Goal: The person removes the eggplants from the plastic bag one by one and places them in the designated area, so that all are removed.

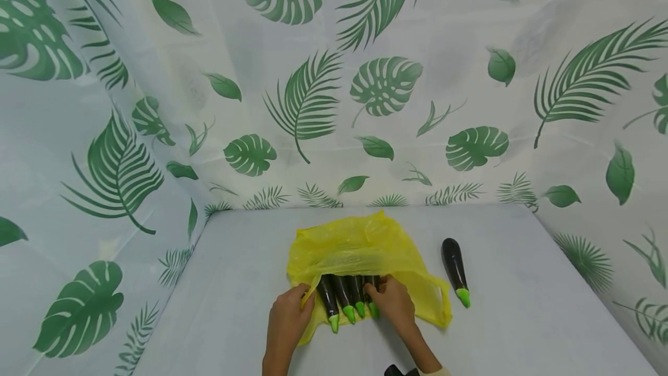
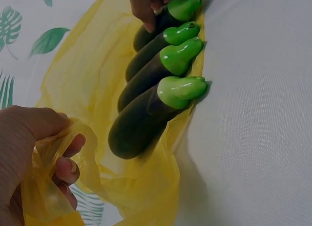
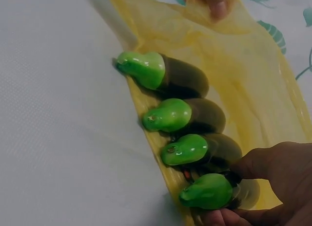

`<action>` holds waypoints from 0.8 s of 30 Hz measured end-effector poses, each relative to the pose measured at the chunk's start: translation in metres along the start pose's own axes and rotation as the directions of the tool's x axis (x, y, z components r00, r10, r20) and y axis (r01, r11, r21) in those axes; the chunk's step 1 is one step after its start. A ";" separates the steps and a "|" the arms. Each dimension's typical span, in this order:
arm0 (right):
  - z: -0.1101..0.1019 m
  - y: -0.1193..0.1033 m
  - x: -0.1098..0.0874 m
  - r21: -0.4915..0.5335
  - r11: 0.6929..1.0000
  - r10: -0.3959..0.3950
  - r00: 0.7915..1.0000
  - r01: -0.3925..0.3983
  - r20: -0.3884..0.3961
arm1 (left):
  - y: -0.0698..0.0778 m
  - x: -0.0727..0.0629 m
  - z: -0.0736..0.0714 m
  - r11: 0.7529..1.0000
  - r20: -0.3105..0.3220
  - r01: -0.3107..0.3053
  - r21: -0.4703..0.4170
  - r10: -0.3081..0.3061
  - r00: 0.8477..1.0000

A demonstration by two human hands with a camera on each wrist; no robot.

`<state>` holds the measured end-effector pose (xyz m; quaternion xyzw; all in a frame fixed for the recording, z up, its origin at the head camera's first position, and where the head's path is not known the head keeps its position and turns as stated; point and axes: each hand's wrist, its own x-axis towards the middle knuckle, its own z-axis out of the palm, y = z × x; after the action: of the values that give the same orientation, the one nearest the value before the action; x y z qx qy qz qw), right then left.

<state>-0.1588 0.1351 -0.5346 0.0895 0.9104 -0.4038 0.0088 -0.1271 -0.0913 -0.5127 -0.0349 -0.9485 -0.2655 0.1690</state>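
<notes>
A yellow plastic bag (image 1: 355, 237) lies on the table with its mouth toward me. Several dark eggplants with bright green stem ends lie side by side in the mouth, the leftmost eggplant (image 2: 141, 121) nearest my left hand (image 1: 289, 318). That hand pinches the bag's raised edge between thumb and fingers. My right hand (image 1: 395, 304) grips the rightmost eggplant (image 3: 209, 192) around its dark body, thumb on one side and fingers on the other. The green ends point out of the bag toward me. Part of the dark bodies is hidden under the bag's upper layer.
Another eggplant (image 1: 455, 266) lies alone on the white table (image 1: 235, 260), right of the bag. A bag handle (image 1: 443, 306) spreads toward it. Leaf-printed sheeting (image 1: 334, 103) stands behind and at both sides. A small black object (image 1: 399, 371) shows beside my right sleeve.
</notes>
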 end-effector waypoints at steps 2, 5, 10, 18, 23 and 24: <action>-0.002 0.001 -0.001 0.006 1.000 0.007 1.000 -0.007 0.009 | 0.000 0.000 0.000 1.000 0.003 -0.001 0.003 0.001 1.000; -0.005 0.003 -0.002 0.026 1.000 0.015 1.000 -0.016 0.024 | 0.000 -0.001 0.000 1.000 0.006 -0.001 0.004 0.001 1.000; -0.008 0.007 -0.001 0.065 0.998 0.016 0.999 -0.019 0.039 | 0.001 0.000 0.000 1.000 0.002 -0.005 0.000 0.005 1.000; -0.010 0.012 0.000 0.115 0.992 0.040 0.996 -0.049 0.081 | 0.003 -0.002 0.001 1.000 0.001 -0.010 0.008 0.010 1.000; -0.015 0.011 -0.003 0.113 0.993 0.022 0.997 -0.030 0.073 | 0.004 -0.001 0.002 1.000 0.005 -0.015 0.001 0.015 1.000; -0.016 0.011 -0.003 0.116 0.993 0.016 0.997 -0.025 0.073 | 0.004 -0.001 0.002 1.000 0.004 -0.017 -0.001 0.017 1.000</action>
<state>-0.1532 0.1533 -0.5315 0.0846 0.8834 -0.4592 0.0404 -0.1266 -0.0864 -0.5128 -0.0437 -0.9484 -0.2646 0.1694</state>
